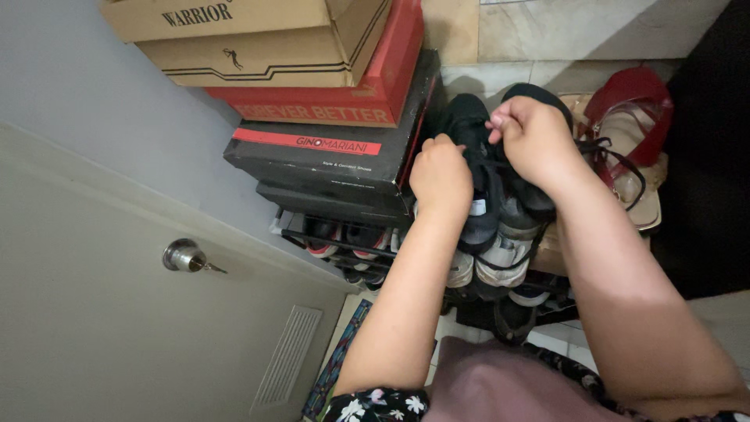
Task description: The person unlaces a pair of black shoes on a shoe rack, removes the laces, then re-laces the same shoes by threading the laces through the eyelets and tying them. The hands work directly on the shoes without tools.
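Head camera looks down on a pair of black sneakers [500, 187] with pale grey heels, standing on the top level of a shoe rack [328, 242]. Both hands work at the black laces [478, 160] above them. The left hand [440, 178] is curled shut, its grip pinching a lace at the near shoe's opening. The right hand [533, 137] is also closed, fingers pinched on a lace end held up over the far shoe.

Just right of the sneakers lie a red strappy sandal [633, 98] and a tan sandal [644, 203] with dark thin straps, on the same level. Below, lower rack levels carry more shoes, among them white soles with red trim [324, 248].

Left of the sneakers, touching them, rises a stack of shoe boxes. At the bottom sits a flat black box [336, 160] bearing a long red label strip along its side. On it rests a red box [367, 94] with faint lettering on its face. Two tan cardboard boxes [258, 39] with dark printing top the stack.

Further left are a grey wall and a pale door [101, 312] with a round metal knob [183, 256] and a louvred vent [287, 355] low down.
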